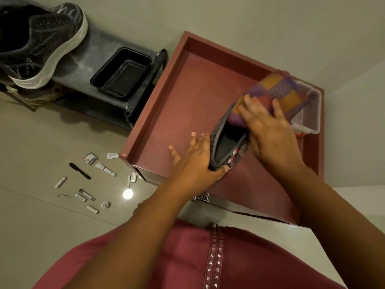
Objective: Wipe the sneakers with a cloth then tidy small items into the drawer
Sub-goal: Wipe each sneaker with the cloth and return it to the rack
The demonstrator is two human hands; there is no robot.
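A dark patterned sneaker (226,146) is held over the open reddish drawer (158,113). My left hand (193,161) grips the sneaker at its heel, thumb under the collar and fingers spread on the outer side. My right hand (268,130) presses a purple and orange checked cloth (279,90) onto the front of the sneaker, fingers spread over it. The cloth is blurred. Several small items (91,180), tubes, sticks and packets, lie scattered on the floor left of the drawer.
A black sneaker with a white sole (45,44) sits on a dark shoe rack (98,51) at the upper left, beside a black plastic tray (123,74). A clear plastic bin (308,117) stands in the drawer's right corner. Beige tiled floor lies all around.
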